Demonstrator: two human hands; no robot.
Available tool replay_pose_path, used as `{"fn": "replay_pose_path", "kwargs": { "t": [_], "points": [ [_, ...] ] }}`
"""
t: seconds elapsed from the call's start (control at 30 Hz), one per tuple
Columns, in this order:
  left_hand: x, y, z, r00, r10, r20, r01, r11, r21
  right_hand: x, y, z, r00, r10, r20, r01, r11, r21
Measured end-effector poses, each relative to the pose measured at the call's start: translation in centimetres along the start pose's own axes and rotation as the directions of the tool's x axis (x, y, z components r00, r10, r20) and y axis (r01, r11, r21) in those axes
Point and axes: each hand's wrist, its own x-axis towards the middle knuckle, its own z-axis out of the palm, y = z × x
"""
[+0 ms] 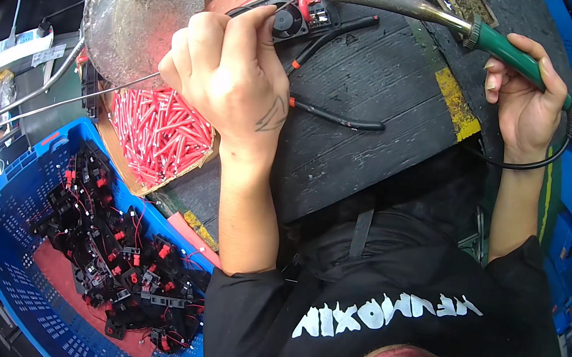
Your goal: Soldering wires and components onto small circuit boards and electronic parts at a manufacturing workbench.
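one right hand (533, 103) is gripping a soldering iron (497, 47); the left hand (231, 74), contents unclear, is pinching beside a cooling fan (289, 23), soldering apparently unfinished.

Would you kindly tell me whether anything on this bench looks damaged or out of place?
The yellow marking at the near right corner of the black bench looks worn, with dark patches breaking its colour. The grey hood at the upper left looks stained, and its inner edge seems ragged.

Left hand (227, 73) pinching — right hand (529, 102) loosely curled, both forearms (250, 206) raised
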Motion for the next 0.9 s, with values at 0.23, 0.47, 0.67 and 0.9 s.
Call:
{"fn": "replay_pose_path", "kwargs": {
  "t": [0.23, 0.47, 0.67, 0.9],
  "points": [
    [-0.25, -0.08, 0.15, 1.000, 0.002, 0.010, -0.002, 1.000, 0.003, -0.01, 0.13, -0.11, 1.000, -0.013, 0.006, 0.013, 1.000, -0.012],
    [-0.15, -0.13, 0.10, 1.000, -0.006, 0.007, 0.006, 1.000, 0.002, -0.07, 0.10, -0.12, 1.000, -0.027, 0.010, 0.027, 0.999, -0.025],
    [-0.27, -0.17, 0.09, 1.000, 0.005, 0.009, -0.005, 1.000, 0.009, -0.18, 0.21, -0.05, 0.999, -0.042, 0.017, 0.042, 0.999, 0.006],
    [-0.61, -0.41, 0.24, 0.999, -0.038, -0.018, 0.038, 0.999, 0.021, -0.70, -0.02, -0.76, 0.999, -0.037, -0.028, 0.039, 0.997, 0.072]
  ]
}}
